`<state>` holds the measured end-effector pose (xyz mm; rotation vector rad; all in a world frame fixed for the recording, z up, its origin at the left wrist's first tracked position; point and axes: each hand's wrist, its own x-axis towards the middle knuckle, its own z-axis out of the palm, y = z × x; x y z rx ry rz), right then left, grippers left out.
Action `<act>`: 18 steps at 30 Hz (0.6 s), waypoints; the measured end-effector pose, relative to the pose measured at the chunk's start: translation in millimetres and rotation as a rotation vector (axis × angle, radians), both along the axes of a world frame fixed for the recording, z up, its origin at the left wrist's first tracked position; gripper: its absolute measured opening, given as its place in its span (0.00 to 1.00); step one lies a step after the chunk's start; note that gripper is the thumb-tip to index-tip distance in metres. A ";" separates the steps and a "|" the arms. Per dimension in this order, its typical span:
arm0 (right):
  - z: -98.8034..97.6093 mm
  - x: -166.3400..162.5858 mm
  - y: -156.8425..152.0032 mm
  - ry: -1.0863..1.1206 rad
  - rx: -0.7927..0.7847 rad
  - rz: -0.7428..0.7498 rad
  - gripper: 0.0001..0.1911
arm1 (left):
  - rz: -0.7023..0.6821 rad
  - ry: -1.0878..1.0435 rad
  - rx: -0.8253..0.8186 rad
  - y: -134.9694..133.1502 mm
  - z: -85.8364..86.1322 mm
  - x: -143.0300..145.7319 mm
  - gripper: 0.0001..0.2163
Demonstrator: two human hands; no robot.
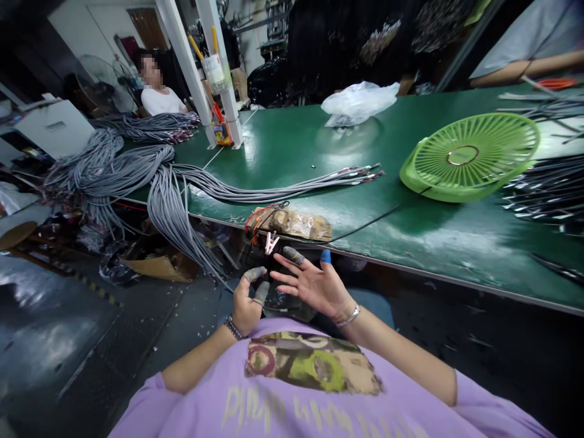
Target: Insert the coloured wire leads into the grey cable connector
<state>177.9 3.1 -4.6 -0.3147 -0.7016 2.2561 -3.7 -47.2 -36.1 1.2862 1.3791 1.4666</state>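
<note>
My right hand (319,286) is held palm up in front of my body, its fingers spread and nothing in it. It wears a grey finger cover (293,255) on one finger and a blue one (325,256) on the thumb. Beside it, my left hand (247,304) has its thumb and forefinger, both in grey covers, bent and apart, with nothing visible between them; its other fingers are mostly hidden. Just beyond both hands, a pale pink clip (271,243) hangs at the table edge by a wooden block (301,224) wrapped in clear tape, with red and black wires at its left end.
Grey cables (255,193) lie across the green table (292,158), and a thick bundle (173,207) droops over its edge at left. A green fan (465,158), a plastic bag (360,103) and a white post (223,73) stand farther back. Two other people are beyond the table.
</note>
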 end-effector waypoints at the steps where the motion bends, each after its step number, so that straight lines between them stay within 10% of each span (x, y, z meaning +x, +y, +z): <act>1: 4.6 1.1 -2.7 -0.014 0.029 0.007 0.36 | -0.022 -0.065 -0.004 -2.3 6.4 0.6 0.15; 9: 20.4 2.4 -19.9 -0.214 0.322 0.130 0.42 | -0.442 -0.610 -0.404 -3.6 33.1 16.3 0.19; 18: 20.4 5.6 -24.4 -0.779 1.096 0.050 0.31 | -0.467 -0.480 -0.343 -13.3 42.8 30.0 0.18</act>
